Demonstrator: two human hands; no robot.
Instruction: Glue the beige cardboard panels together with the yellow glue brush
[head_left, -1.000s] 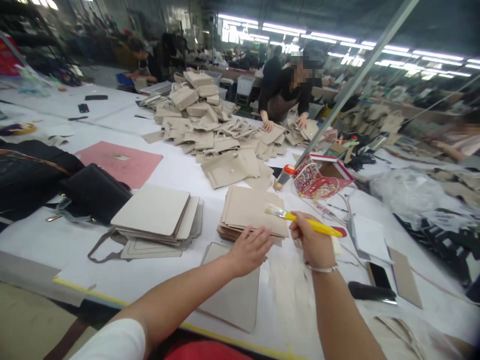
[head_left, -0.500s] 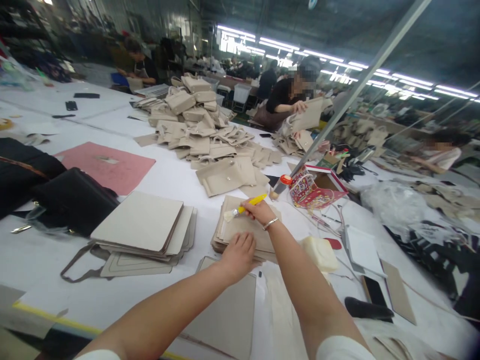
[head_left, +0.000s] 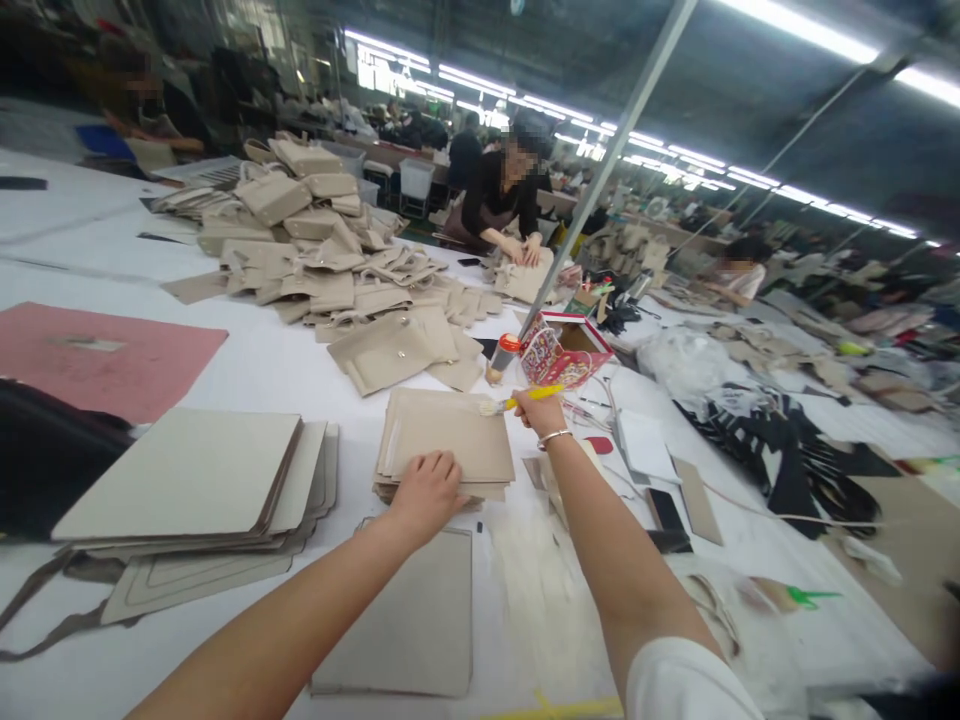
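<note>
My right hand (head_left: 537, 408) is closed round the yellow handle of a brush (head_left: 536, 397). Its pale bristles are at the top right part of a stack of beige pieces (head_left: 442, 430). On the stack's front edge my left hand (head_left: 431, 490) lies flat with its fingers spread a little, holding nothing. Nearer to me, partly under my left forearm, a flat grey-beige panel (head_left: 412, 620) rests on the white table. Left of the stack stands a pile of larger pale panels (head_left: 195, 470).
Beyond the stack are a heap of beige bag parts (head_left: 322, 240), a red-capped bottle (head_left: 502, 358) and a patterned red box (head_left: 566, 350). A pink sheet (head_left: 105, 350) lies left. Across the table a person (head_left: 499, 190) handles beige pieces. A pole rises behind the box.
The view has turned to the right. My right hand has carried the brush from the stack's left part to its right side. The person opposite has lowered a beige piece to the table.
</note>
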